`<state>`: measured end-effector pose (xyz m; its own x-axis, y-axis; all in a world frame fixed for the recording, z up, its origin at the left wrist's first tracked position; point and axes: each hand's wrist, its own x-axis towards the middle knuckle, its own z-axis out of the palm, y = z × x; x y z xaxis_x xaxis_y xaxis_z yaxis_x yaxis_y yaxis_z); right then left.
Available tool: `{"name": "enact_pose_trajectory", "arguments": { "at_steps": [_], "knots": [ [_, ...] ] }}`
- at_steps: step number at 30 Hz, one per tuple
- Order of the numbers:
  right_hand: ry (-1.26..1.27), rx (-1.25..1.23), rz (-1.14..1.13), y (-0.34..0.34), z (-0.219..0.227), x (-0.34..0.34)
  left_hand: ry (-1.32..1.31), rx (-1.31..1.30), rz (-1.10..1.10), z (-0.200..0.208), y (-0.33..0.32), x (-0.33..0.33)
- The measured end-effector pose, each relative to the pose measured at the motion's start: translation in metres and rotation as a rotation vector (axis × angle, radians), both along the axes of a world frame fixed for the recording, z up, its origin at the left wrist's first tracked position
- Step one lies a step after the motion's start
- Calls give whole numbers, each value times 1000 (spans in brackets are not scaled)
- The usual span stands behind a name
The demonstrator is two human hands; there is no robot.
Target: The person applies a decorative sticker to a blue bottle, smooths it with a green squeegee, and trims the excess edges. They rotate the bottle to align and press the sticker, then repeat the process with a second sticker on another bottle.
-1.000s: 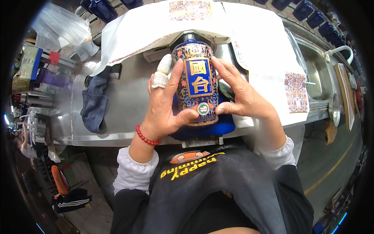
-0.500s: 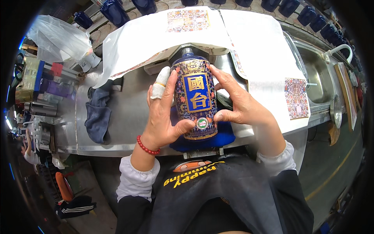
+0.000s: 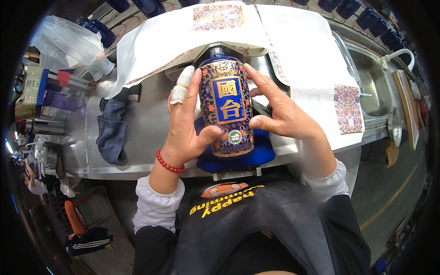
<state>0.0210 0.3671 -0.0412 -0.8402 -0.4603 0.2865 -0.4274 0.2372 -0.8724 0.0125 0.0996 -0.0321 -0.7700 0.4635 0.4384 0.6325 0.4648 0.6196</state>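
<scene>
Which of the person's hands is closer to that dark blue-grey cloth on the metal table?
Left. The left hand is right of the cloth, at the left side of the patterned bottle; the right hand is farther off, at the bottle's right side.

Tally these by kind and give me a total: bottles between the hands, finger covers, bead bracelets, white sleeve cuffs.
Patterned blue bottle: 1
White finger cover, on the left hand: 1
Red bead bracelet: 1
White cuffs, left cuff and right cuff: 2
Total: 5
</scene>
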Motion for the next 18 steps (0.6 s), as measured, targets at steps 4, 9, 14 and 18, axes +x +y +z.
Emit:
{"name": "enact_pose_trajectory", "arguments": {
  "at_steps": [4,9,14,18],
  "knots": [
    [32,36,45,2,1,2,38,-27,-51,0,-6,2],
    [63,57,66,2,-8,4,15,-32,-121,-9,-11,0],
    [124,132,58,5,-16,4,71,12,-165,-18,-11,-6],
    [240,132,96,5,-12,4,67,12,-192,-18,-13,-5]
  ]
}}
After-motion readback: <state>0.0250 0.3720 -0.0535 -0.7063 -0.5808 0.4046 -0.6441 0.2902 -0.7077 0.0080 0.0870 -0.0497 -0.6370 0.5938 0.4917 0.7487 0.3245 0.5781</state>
